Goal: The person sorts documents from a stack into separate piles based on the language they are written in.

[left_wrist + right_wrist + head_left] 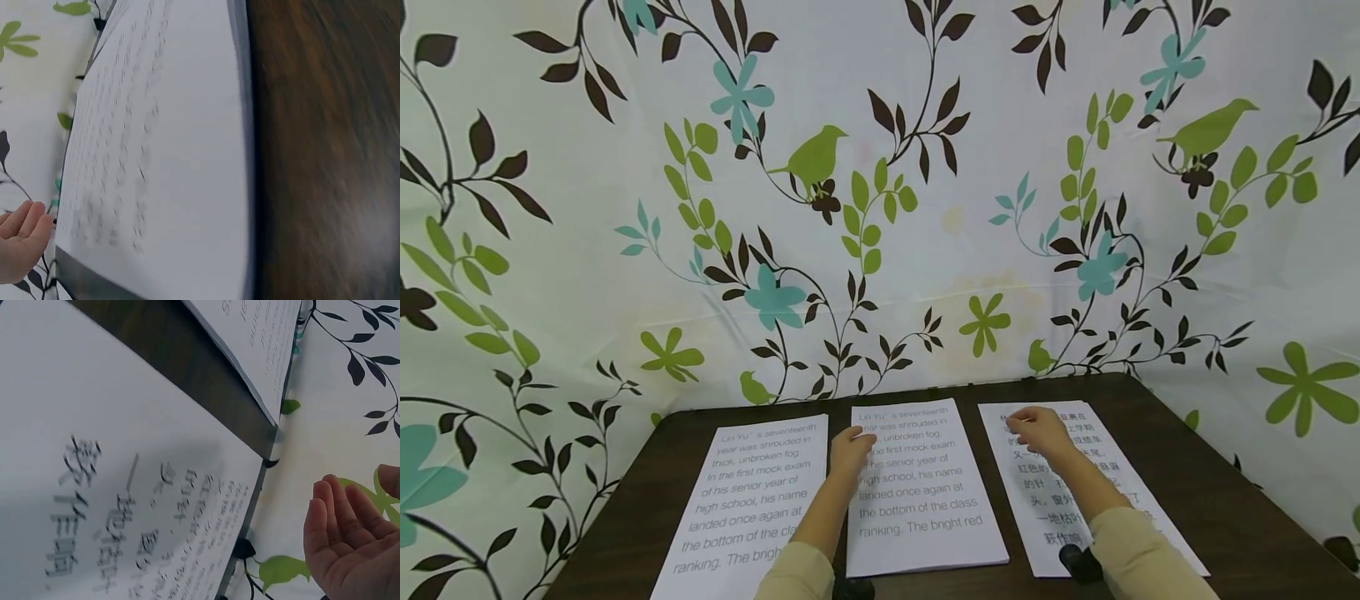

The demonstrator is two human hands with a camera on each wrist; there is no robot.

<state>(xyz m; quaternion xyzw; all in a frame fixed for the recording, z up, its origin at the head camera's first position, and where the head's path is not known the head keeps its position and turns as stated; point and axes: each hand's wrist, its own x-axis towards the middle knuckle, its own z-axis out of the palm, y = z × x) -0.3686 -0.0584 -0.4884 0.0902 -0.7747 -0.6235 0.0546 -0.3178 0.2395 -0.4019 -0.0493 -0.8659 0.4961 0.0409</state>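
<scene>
Three stacks of printed paper lie side by side on a dark table. My left hand (850,450) is over the upper left edge of the middle English stack (925,533), its fingers loosely bent with nothing in them. To its left lies another English stack (745,492). Over the top of the right-hand stack with Chinese characters (1045,550) is my right hand (1041,427), also holding nothing. In the right wrist view the right hand (350,540) shows relaxed, slightly bent fingers. The left wrist view shows the left hand (25,244) beyond a page of print (194,156).
The dark wooden table (617,533) ends at a wall covering (925,250) with leaves, birds and flowers. Strips of bare wood separate the stacks. A black wrist device (1078,562) sits under the right forearm, another (853,588) by the left.
</scene>
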